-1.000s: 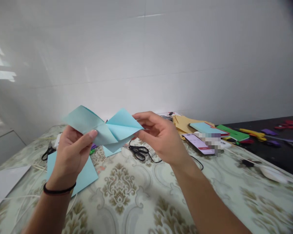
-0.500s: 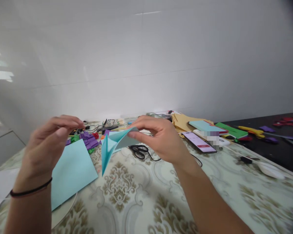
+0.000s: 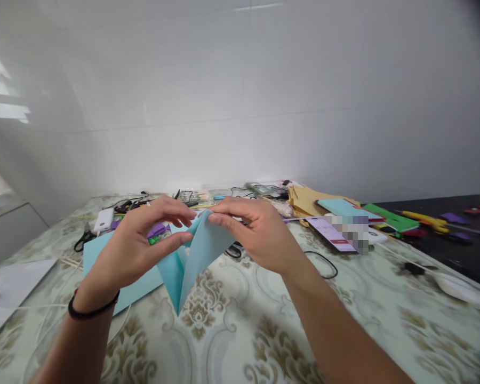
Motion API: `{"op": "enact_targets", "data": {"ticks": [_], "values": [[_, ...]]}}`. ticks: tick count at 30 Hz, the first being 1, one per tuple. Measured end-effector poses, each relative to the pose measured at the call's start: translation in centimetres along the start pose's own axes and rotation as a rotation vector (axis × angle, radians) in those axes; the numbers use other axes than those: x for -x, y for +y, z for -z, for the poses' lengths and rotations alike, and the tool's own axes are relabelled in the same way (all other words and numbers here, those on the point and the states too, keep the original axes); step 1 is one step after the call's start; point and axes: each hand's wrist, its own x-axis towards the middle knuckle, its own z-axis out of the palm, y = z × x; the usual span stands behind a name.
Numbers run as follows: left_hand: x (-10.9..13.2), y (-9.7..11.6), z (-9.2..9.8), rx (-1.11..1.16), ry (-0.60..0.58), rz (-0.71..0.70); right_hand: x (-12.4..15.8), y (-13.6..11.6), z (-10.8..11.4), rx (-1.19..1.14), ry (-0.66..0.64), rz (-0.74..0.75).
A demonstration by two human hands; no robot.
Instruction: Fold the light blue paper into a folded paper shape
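Observation:
A folded light-blue sheet of paper (image 3: 202, 250) is held up above the tablecloth, its pointed corner hanging down. My right hand (image 3: 260, 232) pinches its top edge between thumb and fingers. At the paper's left side, the thumb and fingertips of my left hand (image 3: 144, 234) are on its upper fold; part of that grip is hidden. A black band circles my left wrist. Beneath my left hand lies a flat light-blue sheet (image 3: 138, 290), partly covered by the hand.
Purple and green paper pieces (image 3: 156, 232) lie behind my left hand, near black-handled scissors (image 3: 84, 238). To the right are a phone (image 3: 332, 234), tan paper (image 3: 306, 198), a green pad (image 3: 390, 217) and a yellow tool (image 3: 426, 220). A white sheet (image 3: 16, 288) lies far left.
My left hand has moved right, from apart from the folded paper to touching it. The folded paper has turned, showing a broader face, and its point hangs lower.

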Motion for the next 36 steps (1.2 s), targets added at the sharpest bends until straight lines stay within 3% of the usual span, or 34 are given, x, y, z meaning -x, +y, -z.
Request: {"op": "enact_targets", "data": {"ticks": [5,17,21,29,32,36], "values": [[0.0,0.0,-0.3,0.066,-0.028,0.008,0.1,-0.6,0.0,0.041,-0.117,0.037],[-0.4,0.0,-0.2,0.023,-0.115,-0.159,0.3,-0.9,-0.2,-0.039,-0.165,-0.083],[-0.5,0.0,-0.2,0.004,-0.157,-0.165,0.5,-1.0,-0.1,-0.042,-0.156,-0.138],[-0.2,0.6,-0.5,-0.020,-0.173,-0.107,0.4,-1.6,0.5,-0.015,-0.213,-0.092],[0.2,0.7,0.4,-0.045,-0.020,-0.081,0.3,-1.0,1.8,0.023,-0.189,-0.043],[0.6,0.9,1.8,-0.052,0.389,-0.011,0.4,0.3,4.5,-0.110,-0.080,-0.062]]}}
